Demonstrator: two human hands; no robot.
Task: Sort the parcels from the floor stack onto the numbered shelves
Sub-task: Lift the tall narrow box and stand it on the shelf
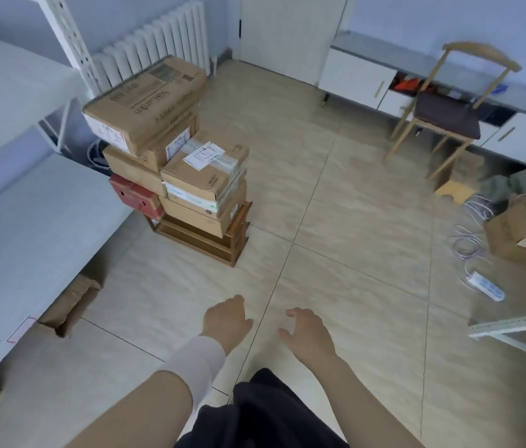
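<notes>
A stack of cardboard parcels stands on a low wooden stand (200, 237) on the floor, left of centre. A long brown box (145, 105) lies on top, tilted. Below it to the right sits a taped box with a white label (205, 168), and a red box (134, 195) is at the lower left of the stack. White shelves (29, 202) run along the left. My left hand (227, 320), with a white wrist wrap, and my right hand (308, 334) hang over bare floor, well short of the stack, fingers relaxed, holding nothing.
A wooden chair (449, 114) stands at the right before low white cabinets (355, 76). An open box of cables (520, 231) and a power strip (486, 286) lie on the right floor. Another cardboard box (71, 302) sits under the left shelf. A radiator (158, 43) is behind the stack.
</notes>
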